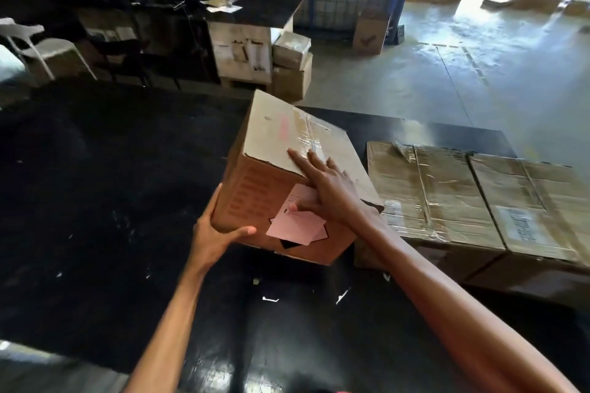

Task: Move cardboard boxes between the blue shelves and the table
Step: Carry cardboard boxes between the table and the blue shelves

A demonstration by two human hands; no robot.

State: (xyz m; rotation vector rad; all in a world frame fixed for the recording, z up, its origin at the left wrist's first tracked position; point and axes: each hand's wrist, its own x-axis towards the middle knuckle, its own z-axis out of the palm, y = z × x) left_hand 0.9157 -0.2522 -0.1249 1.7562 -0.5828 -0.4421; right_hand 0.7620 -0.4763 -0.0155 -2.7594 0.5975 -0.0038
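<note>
Tilted over the dark worktop (95,201) just left of two flatter cartons (447,195), the stiff, probably weighty taped cardboard box (281,134) is best borne underneath: left hand (217,233) grips its near bottom corner, right hand (332,191) presses flat-fingered on top.

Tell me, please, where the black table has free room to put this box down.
The widest bare patch of the table lies left of the tilted box, reaching the left and far edges. Another strip, bare but for small white scraps, runs along the near edge, under the forearms. The right side is crowded: two flat taped boxes lie there side by side.
</note>
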